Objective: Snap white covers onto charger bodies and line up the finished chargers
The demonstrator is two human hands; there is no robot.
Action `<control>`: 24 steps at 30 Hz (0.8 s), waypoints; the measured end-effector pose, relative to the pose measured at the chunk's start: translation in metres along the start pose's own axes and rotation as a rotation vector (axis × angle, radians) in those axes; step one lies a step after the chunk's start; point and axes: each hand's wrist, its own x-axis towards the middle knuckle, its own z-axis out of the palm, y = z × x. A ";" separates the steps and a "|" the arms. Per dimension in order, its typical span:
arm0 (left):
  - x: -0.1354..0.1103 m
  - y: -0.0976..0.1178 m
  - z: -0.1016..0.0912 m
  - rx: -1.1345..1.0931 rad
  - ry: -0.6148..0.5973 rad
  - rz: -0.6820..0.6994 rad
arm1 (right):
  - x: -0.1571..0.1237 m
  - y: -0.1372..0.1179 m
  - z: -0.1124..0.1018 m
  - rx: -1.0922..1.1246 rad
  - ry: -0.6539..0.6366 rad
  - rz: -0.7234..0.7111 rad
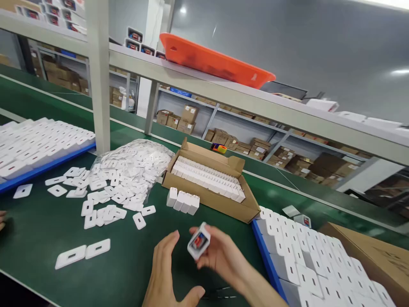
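My right hand point(220, 253) grips a white charger housing point(198, 242). Its open end faces me, and red and dark parts show inside. To its left, my left hand point(168, 273) is open and empty, with thumb and fingers apart. Beyond the hands, a short row of white charger blocks point(183, 201) stands on the green table point(128, 260). Loose white end covers point(139, 221), each with a slot, lie scattered to the left. Two more slotted white pieces point(83, 252) lie end to end near the front edge.
A clear bag point(134, 164) spills covers. Behind the blocks stands a cardboard box point(204, 197) with packed white units. Blue trays full of white housings flank me, left point(47, 168) and right point(266, 260). An orange tray point(217, 62) sits on the overhead shelf. Someone's fingers point(2, 219) show at far left.
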 end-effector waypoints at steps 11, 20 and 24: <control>0.003 0.000 -0.094 0.211 0.556 -0.128 | 0.082 -0.016 0.114 -1.071 0.065 -0.608; 0.007 0.002 -0.077 -0.040 0.303 -0.126 | 0.050 0.027 0.081 -1.287 0.012 -0.816; 0.006 0.003 -0.072 -0.116 0.221 -0.148 | 0.031 0.027 0.068 -1.194 -0.018 -0.832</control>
